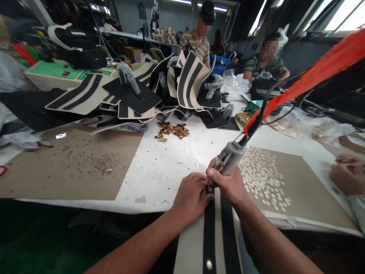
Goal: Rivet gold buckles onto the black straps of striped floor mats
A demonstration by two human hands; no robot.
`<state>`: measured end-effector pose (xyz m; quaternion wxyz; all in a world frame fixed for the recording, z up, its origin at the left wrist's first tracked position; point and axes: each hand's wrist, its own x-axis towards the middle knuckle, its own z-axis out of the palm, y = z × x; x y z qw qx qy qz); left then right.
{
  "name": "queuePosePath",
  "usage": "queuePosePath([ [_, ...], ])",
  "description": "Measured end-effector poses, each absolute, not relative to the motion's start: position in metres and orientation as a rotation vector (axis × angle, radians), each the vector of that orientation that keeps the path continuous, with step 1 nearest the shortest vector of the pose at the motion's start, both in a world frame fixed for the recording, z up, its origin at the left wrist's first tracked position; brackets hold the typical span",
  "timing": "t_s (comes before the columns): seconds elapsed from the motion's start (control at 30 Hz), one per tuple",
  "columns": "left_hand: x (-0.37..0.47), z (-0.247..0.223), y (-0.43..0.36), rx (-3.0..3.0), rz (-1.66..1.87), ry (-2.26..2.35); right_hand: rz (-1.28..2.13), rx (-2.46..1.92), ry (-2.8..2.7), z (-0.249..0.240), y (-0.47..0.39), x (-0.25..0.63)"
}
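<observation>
White-covered, the desk meets the far end of a striped panel, whose long axis runs from there back toward the wearer, below the fingers. The left hand touches that end from the left, fingers bent; whether they pinch anything, I cannot tell. The right hand, about as near, wraps its fingers round a tilted grey corded tool. Beyond lie gold fittings. No brand or label is legible.
</observation>
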<state>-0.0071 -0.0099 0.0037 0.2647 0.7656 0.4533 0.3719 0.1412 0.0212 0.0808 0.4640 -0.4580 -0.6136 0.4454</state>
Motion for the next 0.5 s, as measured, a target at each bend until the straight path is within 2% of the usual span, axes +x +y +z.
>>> queuePosePath([
  [0.13, -0.007, 0.002, -0.010, 2.122, 1.045, 1.221, 0.967, -1.102, -1.279, 0.097, 0.001, 0.168],
  [0.27, -0.006, 0.001, -0.011, 2.150, 1.078, 1.208, 0.720, -1.531, -1.125, 0.097, -0.046, 0.215],
  [0.37, -0.006, 0.001, -0.012, 2.173, 1.166, 1.224, 0.588, -1.935, -0.980, 0.076, -0.078, 0.252],
  [0.5, -0.013, 0.010, -0.024, 2.205, 1.301, 1.298, 0.458, -2.151, -0.926, 0.036, -0.098, 0.291],
])
